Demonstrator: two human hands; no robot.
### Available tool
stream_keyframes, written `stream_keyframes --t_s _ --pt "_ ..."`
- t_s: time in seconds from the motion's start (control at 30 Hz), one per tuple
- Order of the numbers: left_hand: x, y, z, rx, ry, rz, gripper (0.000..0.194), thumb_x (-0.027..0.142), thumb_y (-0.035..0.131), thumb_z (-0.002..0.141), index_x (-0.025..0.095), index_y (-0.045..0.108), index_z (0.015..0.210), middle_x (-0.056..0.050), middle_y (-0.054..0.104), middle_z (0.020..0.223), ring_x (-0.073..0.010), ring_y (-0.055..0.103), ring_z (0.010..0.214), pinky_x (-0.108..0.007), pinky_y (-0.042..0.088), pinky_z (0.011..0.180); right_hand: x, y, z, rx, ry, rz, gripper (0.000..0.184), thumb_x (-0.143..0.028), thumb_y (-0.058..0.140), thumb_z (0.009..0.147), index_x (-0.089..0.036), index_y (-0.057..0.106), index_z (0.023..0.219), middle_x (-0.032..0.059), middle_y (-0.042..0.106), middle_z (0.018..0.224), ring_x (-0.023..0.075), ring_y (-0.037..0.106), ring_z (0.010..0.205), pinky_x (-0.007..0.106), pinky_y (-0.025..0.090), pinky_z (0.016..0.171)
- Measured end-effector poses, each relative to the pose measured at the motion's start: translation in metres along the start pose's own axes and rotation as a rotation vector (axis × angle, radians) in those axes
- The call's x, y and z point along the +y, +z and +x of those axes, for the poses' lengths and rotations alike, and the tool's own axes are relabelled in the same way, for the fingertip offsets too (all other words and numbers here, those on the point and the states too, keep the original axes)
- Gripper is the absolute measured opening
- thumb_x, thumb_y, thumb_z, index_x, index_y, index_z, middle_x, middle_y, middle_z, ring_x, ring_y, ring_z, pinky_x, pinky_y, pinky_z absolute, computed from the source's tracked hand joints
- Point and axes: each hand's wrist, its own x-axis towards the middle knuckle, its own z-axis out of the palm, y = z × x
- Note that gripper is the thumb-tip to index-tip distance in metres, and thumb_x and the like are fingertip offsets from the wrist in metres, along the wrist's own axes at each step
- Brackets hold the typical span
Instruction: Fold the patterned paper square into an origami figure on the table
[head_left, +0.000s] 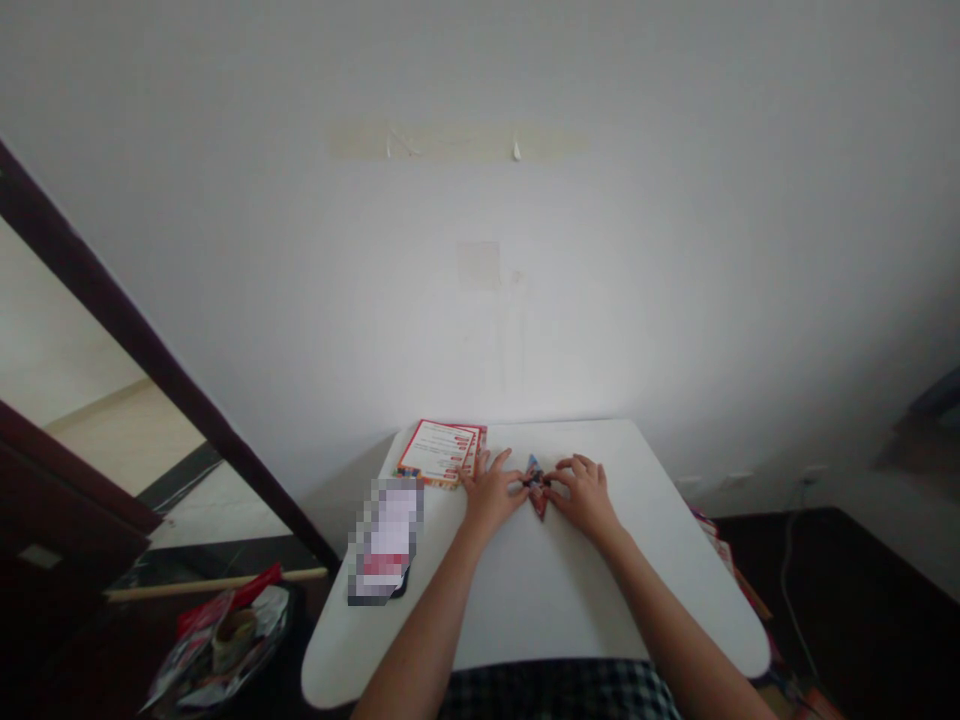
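Observation:
A small piece of folded paper, printed in blue, dark and reddish colours, lies on the white table between my hands. It is pointed at its far and near ends. My left hand pinches its left side between thumb and forefinger, the other fingers spread over the table. From the right, my right hand grips the opposite side with thumb and forefinger. The fingertips hide the paper's side edges.
Printed cards or sheets with red borders lie at the table's back left. In front of them is a pixelated phone-like object. A white wall rises behind the table. A filled bin stands on the floor at left.

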Motion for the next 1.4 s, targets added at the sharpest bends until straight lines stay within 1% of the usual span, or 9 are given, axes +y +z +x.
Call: stream_keyframes --t_s 0.17,0.27,0.47,0.63,0.77,0.93,1.07,1.23,1.4 --pt "0.001 0.002 -0.002 0.081 0.039 0.002 0.022 0.044 0.071 0.079 0.047 0.073 0.101 0.007 0.052 0.146 -0.0347 0.029 0.142 -0.076 0.0 0.11 -0.002 0.003 0.0 0.067 -0.017 -0.009 0.021 -0.043 0.063 0.087 -0.04 0.071 0.107 0.0022 0.06 0.123 0.0292 0.035 0.133 0.062 0.015 0.113" --pt "0.003 0.002 -0.001 0.115 0.045 0.011 0.018 0.042 0.069 0.082 0.044 0.074 0.099 0.007 0.055 0.143 -0.0327 0.032 0.139 -0.075 -0.003 0.112 -0.007 0.003 0.0 0.104 -0.026 -0.034 0.019 -0.041 0.062 0.089 -0.038 0.072 0.104 0.003 0.061 0.121 0.0294 0.036 0.132 0.063 0.014 0.114" --pt "0.007 -0.001 0.0 0.078 0.016 0.029 0.016 0.044 0.066 0.083 0.041 0.076 0.095 0.006 0.053 0.145 -0.0335 0.037 0.136 -0.077 0.0 0.11 -0.01 0.001 -0.001 0.096 -0.014 -0.072 0.021 -0.043 0.062 0.089 -0.04 0.072 0.107 0.0021 0.062 0.119 0.0294 0.037 0.132 0.063 0.017 0.113" --pt "0.004 -0.002 -0.003 0.075 0.035 0.029 0.021 0.052 0.068 0.079 0.045 0.075 0.098 0.009 0.05 0.148 -0.0354 0.038 0.136 -0.078 0.001 0.11 -0.005 -0.001 -0.002 0.049 -0.05 -0.097 0.027 -0.046 0.063 0.087 -0.044 0.068 0.113 0.0018 0.06 0.124 0.0307 0.035 0.135 0.066 0.019 0.112" --pt "0.001 -0.001 -0.006 0.078 0.05 0.032 0.027 0.056 0.068 0.077 0.046 0.073 0.101 0.009 0.048 0.15 -0.0362 0.038 0.136 -0.078 0.003 0.11 -0.003 -0.001 -0.002 0.051 -0.089 -0.093 0.028 -0.046 0.062 0.088 -0.042 0.068 0.114 0.0026 0.06 0.124 0.0311 0.035 0.135 0.067 0.017 0.113" --pt "0.003 0.002 -0.007 0.102 0.092 0.047 0.03 0.05 0.068 0.08 0.043 0.071 0.108 0.004 0.051 0.147 -0.0332 0.041 0.134 -0.077 0.0 0.111 -0.005 0.003 -0.003 0.085 -0.093 -0.094 0.026 -0.043 0.061 0.089 -0.041 0.068 0.114 0.0033 0.06 0.122 0.0301 0.037 0.133 0.066 0.016 0.114" --pt "0.005 0.003 -0.006 0.1 0.09 0.044 0.023 0.047 0.066 0.082 0.041 0.073 0.103 0.004 0.052 0.146 -0.0314 0.043 0.132 -0.077 0.001 0.111 -0.008 0.006 -0.003 0.104 -0.069 -0.091 0.023 -0.042 0.06 0.09 -0.041 0.07 0.111 0.0027 0.061 0.12 0.0294 0.037 0.133 0.065 0.014 0.114" --pt "0.003 0.001 -0.004 0.093 0.061 0.059 0.024 0.055 0.067 0.079 0.046 0.073 0.1 0.009 0.047 0.15 -0.0335 0.042 0.133 -0.077 0.011 0.11 -0.008 0.005 -0.002 0.078 -0.027 -0.067 0.024 -0.044 0.063 0.088 -0.043 0.07 0.111 0.0025 0.061 0.121 0.0301 0.036 0.134 0.066 0.015 0.113" --pt "0.003 -0.003 -0.006 0.068 0.04 0.059 0.033 0.06 0.069 0.073 0.051 0.072 0.105 0.01 0.044 0.152 -0.0373 0.039 0.136 -0.076 0.01 0.11 -0.006 0.004 0.0 0.055 -0.033 -0.067 0.027 -0.048 0.064 0.086 -0.045 0.069 0.113 0.0024 0.06 0.122 0.0313 0.034 0.136 0.067 0.016 0.112"
